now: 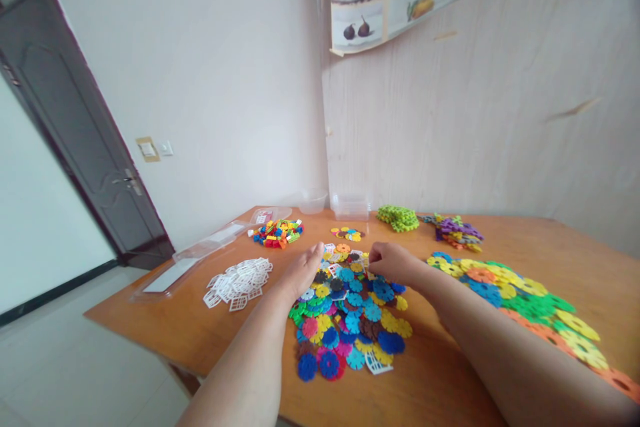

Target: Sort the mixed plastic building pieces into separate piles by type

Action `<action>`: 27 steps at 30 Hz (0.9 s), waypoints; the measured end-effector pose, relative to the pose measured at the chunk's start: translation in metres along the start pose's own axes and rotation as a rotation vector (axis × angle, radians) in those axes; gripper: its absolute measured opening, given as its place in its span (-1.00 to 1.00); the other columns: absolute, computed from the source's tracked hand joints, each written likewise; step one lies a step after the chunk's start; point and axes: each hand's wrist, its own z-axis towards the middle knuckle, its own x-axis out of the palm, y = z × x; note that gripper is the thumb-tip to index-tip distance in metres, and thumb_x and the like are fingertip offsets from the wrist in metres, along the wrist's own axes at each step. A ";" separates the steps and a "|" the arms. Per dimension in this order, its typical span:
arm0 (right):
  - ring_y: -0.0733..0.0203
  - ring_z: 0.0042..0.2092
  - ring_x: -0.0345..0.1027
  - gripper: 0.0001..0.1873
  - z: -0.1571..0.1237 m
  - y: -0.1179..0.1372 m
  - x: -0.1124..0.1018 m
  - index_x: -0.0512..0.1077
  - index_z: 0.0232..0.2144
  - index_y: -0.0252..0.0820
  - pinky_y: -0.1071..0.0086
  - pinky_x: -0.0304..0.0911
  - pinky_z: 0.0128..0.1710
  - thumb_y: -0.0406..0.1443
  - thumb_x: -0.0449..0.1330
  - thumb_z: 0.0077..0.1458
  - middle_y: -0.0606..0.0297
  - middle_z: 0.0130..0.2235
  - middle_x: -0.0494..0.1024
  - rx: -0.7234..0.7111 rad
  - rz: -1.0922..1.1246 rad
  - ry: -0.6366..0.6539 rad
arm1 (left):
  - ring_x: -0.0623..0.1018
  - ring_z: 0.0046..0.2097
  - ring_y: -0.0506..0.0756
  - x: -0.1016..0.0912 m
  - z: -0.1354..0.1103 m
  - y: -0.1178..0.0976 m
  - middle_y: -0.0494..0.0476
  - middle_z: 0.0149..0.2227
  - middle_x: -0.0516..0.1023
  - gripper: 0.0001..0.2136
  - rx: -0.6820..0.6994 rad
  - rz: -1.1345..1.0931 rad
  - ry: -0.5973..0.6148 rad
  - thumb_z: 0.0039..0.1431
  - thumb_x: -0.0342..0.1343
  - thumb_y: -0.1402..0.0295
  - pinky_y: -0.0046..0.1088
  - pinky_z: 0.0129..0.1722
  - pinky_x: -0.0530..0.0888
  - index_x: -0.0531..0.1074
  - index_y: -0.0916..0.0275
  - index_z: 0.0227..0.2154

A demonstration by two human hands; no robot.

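A mixed heap of notched plastic discs (pixel 354 300) in blue, yellow, brown, pink and green lies in the middle of the table, with a few white lattice pieces among them. Along its upper left edge rests my left hand (pixel 301 275), fingers stretched out and nothing seen in it. At the upper right of the heap my right hand (pixel 393 263) has its fingers curled together. Close by its fingertips is a white lattice piece; whether the hand grips it is hidden. Another white lattice piece (pixel 379 363) lies at the heap's near edge.
White lattice pieces (pixel 240 282) and small coloured bricks (pixel 278 233) lie left. Large flower-shaped pieces (pixel 530 307) spread right. Behind are small discs (pixel 349 234), green pieces (pixel 397 217), purple pieces (pixel 457 230), a clear container (pixel 351 207) and, at left, a clear lid (pixel 170 275).
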 end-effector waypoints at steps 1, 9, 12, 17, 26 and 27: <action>0.29 -0.48 0.28 -0.92 0.001 0.000 0.000 0.44 -0.50 -0.18 0.47 0.03 -0.53 -0.33 0.24 -0.18 0.36 -0.52 0.45 0.002 0.016 -0.010 | 0.33 0.24 0.17 0.000 -0.001 -0.002 0.18 0.16 0.42 -0.40 0.005 -0.014 0.018 0.24 -0.22 -0.10 -0.34 0.21 0.26 0.41 0.19 0.10; 0.34 -0.46 0.25 -0.89 -0.006 0.014 -0.006 0.40 -0.44 -0.21 0.51 0.07 -0.54 -0.39 0.14 -0.14 0.38 -0.51 0.41 0.044 0.235 -0.061 | 0.34 0.23 0.16 0.000 -0.003 -0.010 0.10 0.12 0.47 -0.44 0.046 -0.124 0.097 0.22 -0.15 -0.09 -0.31 0.25 0.21 0.42 0.13 0.10; 0.36 -0.48 0.25 -0.83 -0.011 0.023 -0.010 0.39 -0.40 -0.21 0.52 0.07 -0.56 -0.42 0.13 -0.16 0.41 -0.54 0.40 0.084 0.436 -0.011 | 0.36 0.22 0.17 0.001 -0.003 -0.010 0.11 0.16 0.44 -0.46 0.028 -0.169 0.115 0.21 -0.09 -0.07 -0.30 0.23 0.23 0.43 0.14 0.09; 0.37 -0.54 0.23 -0.82 -0.019 0.036 -0.013 0.38 -0.43 -0.20 0.52 0.04 -0.58 -0.44 0.13 -0.21 0.43 -0.60 0.38 0.129 0.685 0.056 | 0.49 0.07 0.20 0.005 -0.004 -0.013 0.21 0.02 0.55 -0.56 0.016 -0.207 0.113 0.10 0.14 0.04 -0.25 0.13 0.34 0.51 0.21 -0.05; 0.34 -0.47 0.30 -0.79 -0.026 0.053 -0.001 0.39 -0.37 -0.19 0.51 0.14 -0.48 -0.36 0.20 -0.18 0.38 -0.49 0.47 0.026 0.753 0.063 | 0.53 -0.26 0.08 0.005 -0.005 -0.022 0.10 -0.29 0.61 -0.68 0.051 -0.219 0.180 0.07 0.16 0.09 -0.44 -0.23 0.44 0.55 0.25 -0.27; 0.34 -0.47 0.29 -0.78 -0.025 0.054 0.001 0.39 -0.36 -0.19 0.51 0.13 -0.50 -0.34 0.21 -0.18 0.37 -0.49 0.46 0.023 0.746 0.062 | 0.51 -0.30 0.06 0.005 -0.006 -0.022 0.08 -0.33 0.59 -0.68 0.052 -0.225 0.188 0.06 0.17 0.09 -0.46 -0.27 0.42 0.55 0.26 -0.29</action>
